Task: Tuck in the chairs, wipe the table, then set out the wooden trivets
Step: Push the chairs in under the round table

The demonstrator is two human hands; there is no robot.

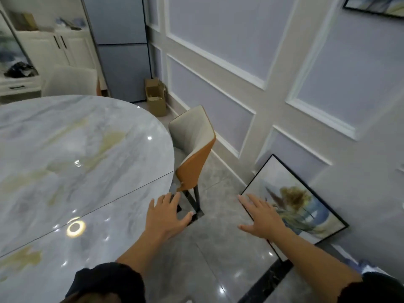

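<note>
A round grey marble table [72, 162] fills the left of the view. A chair [192, 149] with a white front and an orange back stands at its right edge, seat partly under the top. A second white chair [70, 82] stands at the far side. My left hand [167, 215] reaches out, fingers spread, just short of the orange chair's lower back and holds nothing. My right hand [262, 217] is also stretched out with fingers apart, to the right of the chair and apart from it. No trivets or cloth are in view.
A framed picture [290, 202] leans on the panelled wall at floor level, right of the chair. A cardboard box [155, 97] stands by the grey fridge [122, 47]. White cabinets [54, 47] are at the back left. Glossy tile floor [218, 259] runs between table and wall.
</note>
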